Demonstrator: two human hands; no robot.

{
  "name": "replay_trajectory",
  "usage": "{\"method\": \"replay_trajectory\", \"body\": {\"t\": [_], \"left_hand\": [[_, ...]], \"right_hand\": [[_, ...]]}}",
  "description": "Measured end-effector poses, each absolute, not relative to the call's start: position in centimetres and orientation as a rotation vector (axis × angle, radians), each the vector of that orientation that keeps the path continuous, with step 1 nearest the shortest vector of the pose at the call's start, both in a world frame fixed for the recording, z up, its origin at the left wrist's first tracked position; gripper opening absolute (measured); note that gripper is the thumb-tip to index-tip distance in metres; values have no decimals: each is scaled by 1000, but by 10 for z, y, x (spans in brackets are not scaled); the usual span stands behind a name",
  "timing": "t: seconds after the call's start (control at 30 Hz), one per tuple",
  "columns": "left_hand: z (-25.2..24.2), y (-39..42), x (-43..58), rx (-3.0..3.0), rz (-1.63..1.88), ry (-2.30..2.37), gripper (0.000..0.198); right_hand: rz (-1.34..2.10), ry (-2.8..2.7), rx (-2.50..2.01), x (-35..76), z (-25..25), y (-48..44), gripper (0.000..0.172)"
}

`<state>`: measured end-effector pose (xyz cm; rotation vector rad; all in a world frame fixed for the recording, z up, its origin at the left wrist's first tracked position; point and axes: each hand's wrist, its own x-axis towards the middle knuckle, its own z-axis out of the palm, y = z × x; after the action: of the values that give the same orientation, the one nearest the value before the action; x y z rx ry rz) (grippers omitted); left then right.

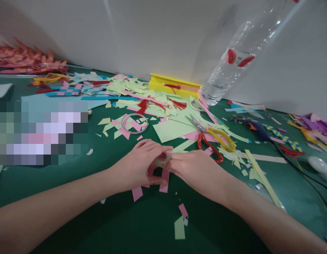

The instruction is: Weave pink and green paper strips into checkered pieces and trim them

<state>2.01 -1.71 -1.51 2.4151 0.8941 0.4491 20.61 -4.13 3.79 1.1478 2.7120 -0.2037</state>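
Note:
Close together over the middle of the green table, my two hands work on a small piece of pink and pale green paper strips [165, 181]. My left hand [141, 160] curls around its left side, thumb below and fingers above, with pink strip ends hanging beneath. The fingers of my right hand [196, 171] pinch the piece from the right, and their tips are partly hidden. Just behind my right hand lie open scissors [204, 130] with one red and one yellow handle. A clear tape roll [134, 123] rests behind my left hand.
Many paper scraps [137, 86] spread along the back by a yellow folded paper [174, 86]. A plastic bottle [232, 60] leans against the wall. At far left is red folded paperwork [28, 60]; a black cable [293, 160] crosses the right side.

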Motion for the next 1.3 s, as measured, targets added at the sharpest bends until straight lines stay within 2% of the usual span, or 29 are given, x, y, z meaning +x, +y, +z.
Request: {"method": "replay_trajectory", "body": {"t": [0.17,0.47,0.73,1.3], "left_hand": [[-16,-16,21,2415,479,883,67],[-19,-16,18,2439,477,868,68],[-21,-15,18,2428,496,863,69],[-14,-16,20,2445,441,883,62]], "right_hand": [[-145,2593,1100,199,43,-46,21],[110,2707,1063,200,31,-53,14],[181,2755,1120,198,21,-51,8],[-154,2780,1213,209,25,-44,9]]}}
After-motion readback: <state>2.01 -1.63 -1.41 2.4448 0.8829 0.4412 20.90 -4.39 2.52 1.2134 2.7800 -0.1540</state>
